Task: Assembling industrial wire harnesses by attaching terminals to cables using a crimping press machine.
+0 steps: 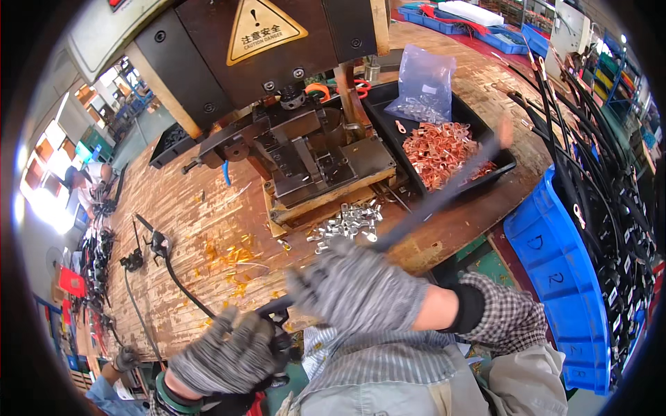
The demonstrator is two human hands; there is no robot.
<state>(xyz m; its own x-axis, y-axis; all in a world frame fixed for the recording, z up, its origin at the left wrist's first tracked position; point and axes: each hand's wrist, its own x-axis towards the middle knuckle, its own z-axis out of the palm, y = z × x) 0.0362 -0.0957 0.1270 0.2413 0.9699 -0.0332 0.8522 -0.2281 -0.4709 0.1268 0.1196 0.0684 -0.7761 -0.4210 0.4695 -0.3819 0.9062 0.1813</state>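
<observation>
My right hand [361,288], in a grey knit glove and smeared by motion, is closed on a thick black cable [423,208]. The cable slants up to the right across the tray and ends in a blurred, copper-coloured tip. My left hand [225,353], gloved alike, curls its fingers around a black cable beside a dark fitting [277,322]; its grip is partly hidden. A thinner black cable [184,288] runs from that hand to a clamp-like piece [159,246]. Small silver terminals [347,225] lie heaped beyond my right hand.
A dark press [312,152] with a warning sign stands ahead. Right of it, a black tray [506,163] holds copper terminals [444,152] and a plastic bag [423,87]. A blue bin [555,277] and hanging black cables [624,243] crowd the right. Another person's gloved hand [126,358] shows lower left.
</observation>
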